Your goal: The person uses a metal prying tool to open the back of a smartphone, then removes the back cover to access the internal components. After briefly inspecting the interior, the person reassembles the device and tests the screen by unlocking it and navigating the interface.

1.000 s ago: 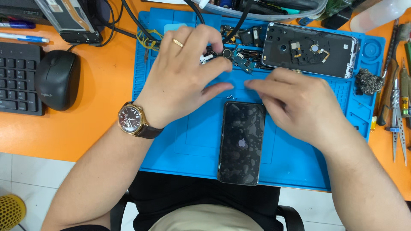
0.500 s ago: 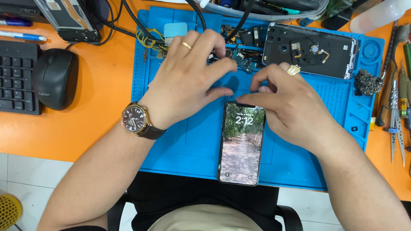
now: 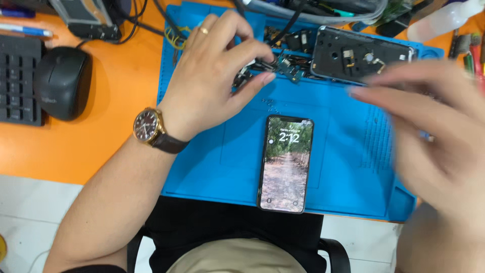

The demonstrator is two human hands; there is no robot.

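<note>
Small circuit part [image 3: 289,71] at left hand [image 3: 212,81] fingertips; lit phone [image 3: 286,163] on blue mat [image 3: 348,167].

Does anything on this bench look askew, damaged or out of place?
Nothing looks spilled or broken. The lit phone hangs slightly over the blue mat's near edge. The opened phone housing lies tilted beside loose small parts under the left hand. The right hand is blurred.

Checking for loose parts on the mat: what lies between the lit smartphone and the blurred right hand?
Only bare blue silicone work mat lies between the lit smartphone and the blurred right hand, as the head view shows.
</note>
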